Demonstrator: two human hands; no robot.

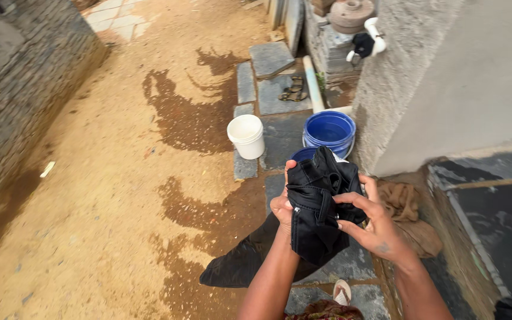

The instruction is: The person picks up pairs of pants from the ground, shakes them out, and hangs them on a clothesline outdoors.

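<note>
Outdoors, a sandy yard (90, 195) with dark wet patches runs beside a strip of grey stone slabs (280, 133) along a rough plastered wall (422, 77). On the slabs stand a white plastic bucket (246, 136) and a blue plastic tub (329, 131), well apart from a pair of sandals (294, 90) farther up the path. A crumpled brown cloth (407, 213) lies on the ledge at the right.

Centre: a wet-looking black fabric garment (318, 207), bunched and held up in front of the person, above a second dark cloth (241, 264) lying on the ground. The left hand (282, 208) is clenched around the bundle's left edge from behind. The right hand (367, 228) grips the right side, thumb and fingers (351, 201) pinching a fold across the front.

Judged from this grip, the step in hand appears to be gathering or wringing the garment. To do it well, both hands should close fully on the cloth, keep the bundle compact and held over the slabs rather than the sand, and turn in opposite directions so that the water falls clear of the feet.
</note>
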